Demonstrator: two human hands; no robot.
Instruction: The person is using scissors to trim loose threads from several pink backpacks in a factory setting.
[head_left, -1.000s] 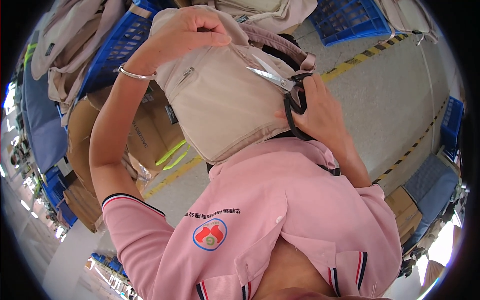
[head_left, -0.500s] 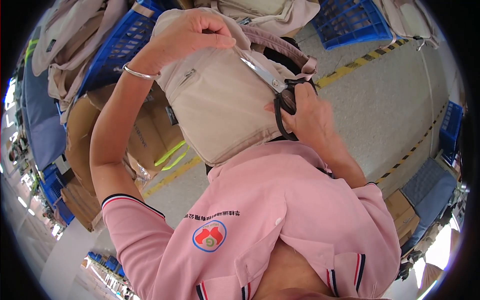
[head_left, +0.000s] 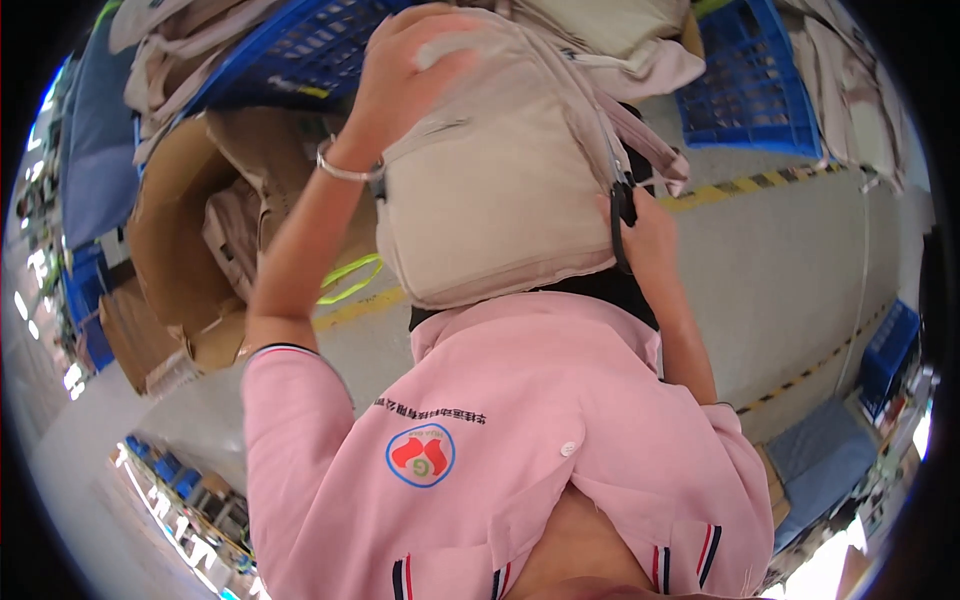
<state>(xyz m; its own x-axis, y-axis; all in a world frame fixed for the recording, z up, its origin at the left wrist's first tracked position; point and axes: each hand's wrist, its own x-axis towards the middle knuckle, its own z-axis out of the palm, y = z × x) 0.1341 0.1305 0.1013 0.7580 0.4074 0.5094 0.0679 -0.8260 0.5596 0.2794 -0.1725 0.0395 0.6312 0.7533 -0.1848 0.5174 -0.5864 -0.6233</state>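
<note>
A beige backpack (head_left: pixel 490 210) rests on my lap, its zippered front panel facing up. Black-handled scissors (head_left: pixel 620 222) are gripped in my right hand (head_left: pixel 650 235), beside the bag's right edge. Their blades point away from me along that side and show only in part. My left hand (head_left: pixel 418 85), with a bangle on the wrist, is over the far left part of the backpack. Motion smears its fingers, so I cannot tell whether they hold anything. A pinkish strap (head_left: pixel 650 150) sticks out at the bag's right.
Blue plastic crates (head_left: pixel 745 85) stand beyond the bag, with more beige bags (head_left: pixel 620 30) about them. An opened cardboard box (head_left: pixel 165 230) sits at the left, a neon-yellow loop (head_left: pixel 350 278) near it. Yellow-black tape (head_left: pixel 750 187) marks the grey floor.
My left hand has left its pinch near the scissor tips and now blurs over the bag's far left. The scissors have turned from pointing left to lying along the bag's right edge.
</note>
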